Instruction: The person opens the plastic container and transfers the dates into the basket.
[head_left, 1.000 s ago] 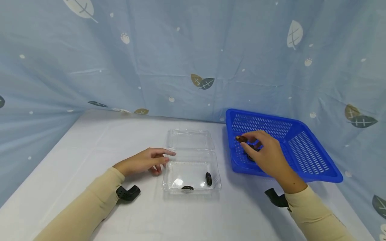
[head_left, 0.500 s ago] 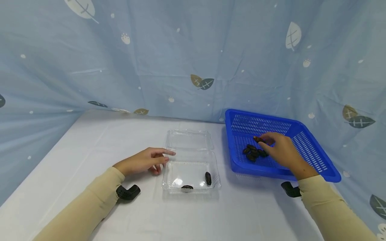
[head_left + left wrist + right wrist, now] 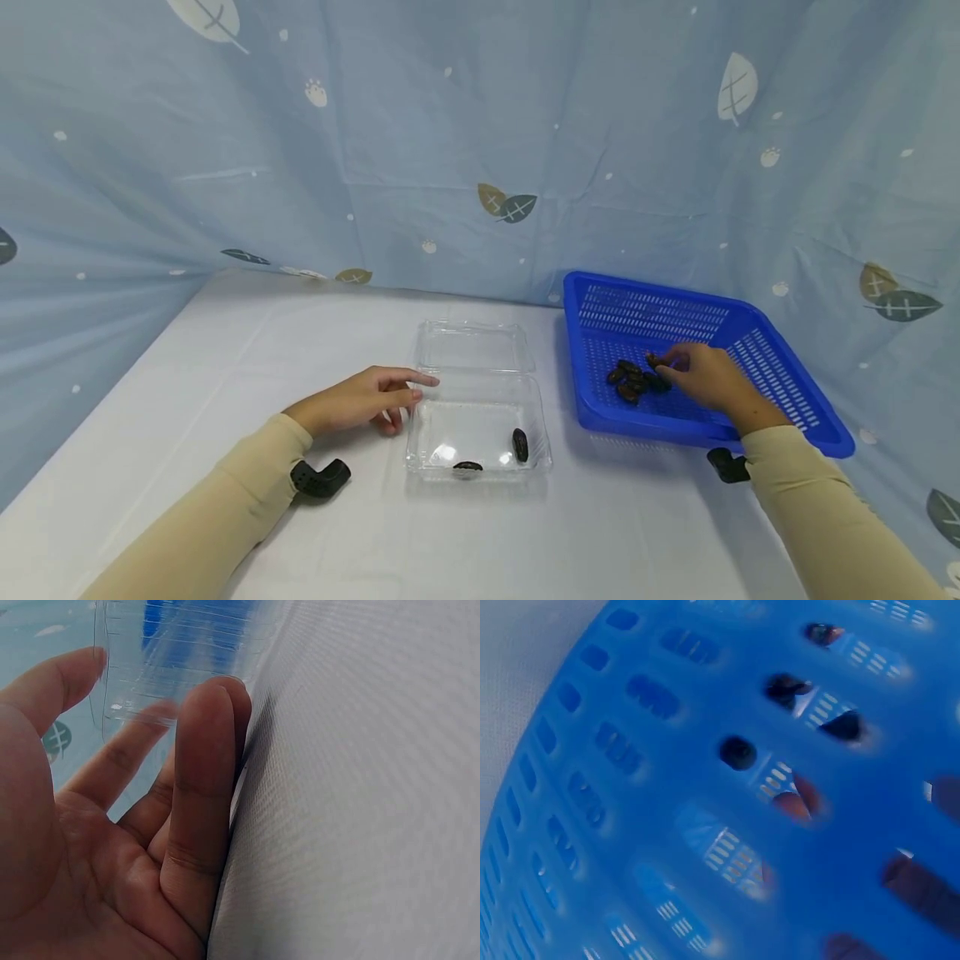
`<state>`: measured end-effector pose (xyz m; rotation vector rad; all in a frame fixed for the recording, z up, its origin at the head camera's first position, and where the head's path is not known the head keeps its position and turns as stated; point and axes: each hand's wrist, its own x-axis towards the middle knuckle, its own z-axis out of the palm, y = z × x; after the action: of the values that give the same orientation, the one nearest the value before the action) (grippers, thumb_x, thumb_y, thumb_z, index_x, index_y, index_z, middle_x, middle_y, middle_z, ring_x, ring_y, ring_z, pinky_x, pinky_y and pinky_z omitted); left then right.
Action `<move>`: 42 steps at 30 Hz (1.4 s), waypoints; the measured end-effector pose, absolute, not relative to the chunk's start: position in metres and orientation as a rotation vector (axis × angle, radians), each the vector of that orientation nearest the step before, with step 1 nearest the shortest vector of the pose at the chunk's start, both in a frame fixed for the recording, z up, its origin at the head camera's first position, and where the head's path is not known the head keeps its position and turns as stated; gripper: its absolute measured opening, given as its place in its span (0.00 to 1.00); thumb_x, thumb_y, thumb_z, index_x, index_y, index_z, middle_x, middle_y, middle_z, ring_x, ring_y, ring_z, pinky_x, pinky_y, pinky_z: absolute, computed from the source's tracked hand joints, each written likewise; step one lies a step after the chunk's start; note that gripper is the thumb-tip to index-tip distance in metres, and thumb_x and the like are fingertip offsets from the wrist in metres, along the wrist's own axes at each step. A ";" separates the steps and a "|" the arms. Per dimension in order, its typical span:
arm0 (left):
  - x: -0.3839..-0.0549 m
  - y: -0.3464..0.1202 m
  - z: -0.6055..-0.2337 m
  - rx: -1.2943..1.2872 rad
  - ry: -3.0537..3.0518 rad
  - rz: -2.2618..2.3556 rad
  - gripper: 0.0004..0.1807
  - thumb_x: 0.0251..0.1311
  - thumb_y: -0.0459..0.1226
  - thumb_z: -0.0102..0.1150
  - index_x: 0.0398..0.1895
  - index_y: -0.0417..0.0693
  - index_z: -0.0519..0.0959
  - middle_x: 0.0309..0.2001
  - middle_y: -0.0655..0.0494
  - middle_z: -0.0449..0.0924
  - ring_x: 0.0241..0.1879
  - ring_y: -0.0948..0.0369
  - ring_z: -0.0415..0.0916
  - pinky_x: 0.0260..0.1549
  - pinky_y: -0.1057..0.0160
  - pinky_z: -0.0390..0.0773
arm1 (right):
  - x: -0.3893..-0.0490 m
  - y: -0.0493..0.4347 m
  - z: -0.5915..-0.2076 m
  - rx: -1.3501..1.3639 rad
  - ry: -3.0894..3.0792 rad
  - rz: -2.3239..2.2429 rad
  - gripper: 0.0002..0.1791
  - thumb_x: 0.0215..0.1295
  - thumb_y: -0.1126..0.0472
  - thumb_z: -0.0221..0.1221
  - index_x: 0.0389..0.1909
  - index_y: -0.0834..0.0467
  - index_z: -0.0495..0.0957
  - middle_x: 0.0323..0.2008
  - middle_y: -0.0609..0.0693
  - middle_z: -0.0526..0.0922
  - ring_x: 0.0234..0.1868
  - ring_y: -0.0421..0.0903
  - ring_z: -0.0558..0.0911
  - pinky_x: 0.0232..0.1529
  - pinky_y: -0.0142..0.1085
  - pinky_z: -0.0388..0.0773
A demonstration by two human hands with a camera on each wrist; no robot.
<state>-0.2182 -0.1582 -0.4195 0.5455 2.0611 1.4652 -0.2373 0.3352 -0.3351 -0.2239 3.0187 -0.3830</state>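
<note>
My right hand (image 3: 708,379) reaches into the blue basket (image 3: 622,427) and pinches a brown date (image 3: 654,360) between thumb and fingertips. Just left of it several dark dates (image 3: 628,383) lie in a cluster on the basket floor. Through the slots of the basket wall (image 3: 667,757), the right wrist view shows parts of fingers and dark dates. My left hand (image 3: 367,400) rests at the left side of an open clear plastic box (image 3: 480,421), its fingers loosely extended at the rim. Inside the box are two dates, one upright along the right side (image 3: 520,445) and one at the front (image 3: 468,467).
The box's clear lid (image 3: 475,346) lies folded back behind it. A white cloth (image 3: 337,550) covers the table. Behind stands a blue curtain (image 3: 420,125) with leaf prints, close to the basket's back rim.
My right hand has moved right and down into the basket with the date, uncovering the cluster of dates. The left hand and the box have stayed in place.
</note>
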 end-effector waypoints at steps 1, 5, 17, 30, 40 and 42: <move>-0.218 -0.158 -0.420 0.546 2.061 1.464 0.25 0.72 0.48 0.56 0.69 0.51 0.73 0.39 0.46 0.77 0.31 0.58 0.80 0.32 0.62 0.85 | -0.238 0.336 -0.337 -0.217 3.009 -0.378 0.17 0.71 0.56 0.60 0.46 0.67 0.83 0.42 0.66 0.86 0.41 0.62 0.84 0.35 0.51 0.83; -0.218 -0.158 -0.420 0.547 2.063 1.459 0.25 0.72 0.48 0.56 0.69 0.51 0.73 0.39 0.46 0.77 0.31 0.58 0.80 0.32 0.62 0.85 | -0.241 0.339 -0.343 -0.217 2.989 -0.376 0.17 0.70 0.57 0.60 0.44 0.69 0.84 0.41 0.67 0.86 0.43 0.64 0.84 0.37 0.52 0.84; -0.218 -0.159 -0.420 0.531 2.075 1.443 0.25 0.72 0.49 0.56 0.69 0.55 0.73 0.40 0.47 0.78 0.31 0.57 0.80 0.33 0.60 0.85 | -0.247 0.336 -0.350 -0.222 2.941 -0.317 0.18 0.70 0.57 0.60 0.43 0.71 0.84 0.40 0.66 0.86 0.40 0.58 0.85 0.37 0.50 0.83; -0.221 -0.158 -0.421 0.540 2.090 1.432 0.24 0.72 0.49 0.55 0.68 0.57 0.73 0.41 0.47 0.79 0.33 0.56 0.81 0.34 0.60 0.85 | -0.247 0.335 -0.349 -0.206 2.921 -0.323 0.17 0.69 0.57 0.62 0.45 0.70 0.83 0.43 0.67 0.85 0.43 0.62 0.85 0.40 0.53 0.83; -0.221 -0.158 -0.420 0.544 2.081 1.435 0.25 0.72 0.49 0.55 0.69 0.55 0.73 0.40 0.47 0.78 0.32 0.56 0.80 0.33 0.60 0.86 | -0.249 0.337 -0.350 -0.232 2.926 -0.300 0.18 0.66 0.58 0.64 0.47 0.70 0.82 0.42 0.67 0.86 0.38 0.58 0.85 0.36 0.50 0.83; -0.220 -0.158 -0.419 0.534 2.081 1.438 0.25 0.72 0.49 0.56 0.69 0.56 0.73 0.40 0.47 0.78 0.32 0.57 0.80 0.33 0.60 0.85 | -0.249 0.337 -0.350 -0.225 2.939 -0.300 0.17 0.67 0.57 0.64 0.46 0.69 0.83 0.42 0.66 0.86 0.37 0.56 0.85 0.35 0.49 0.83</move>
<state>-0.2205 -0.1579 -0.4188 0.5342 2.0813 1.4376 -0.2490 0.3374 -0.3502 -0.2245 2.9394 -0.3003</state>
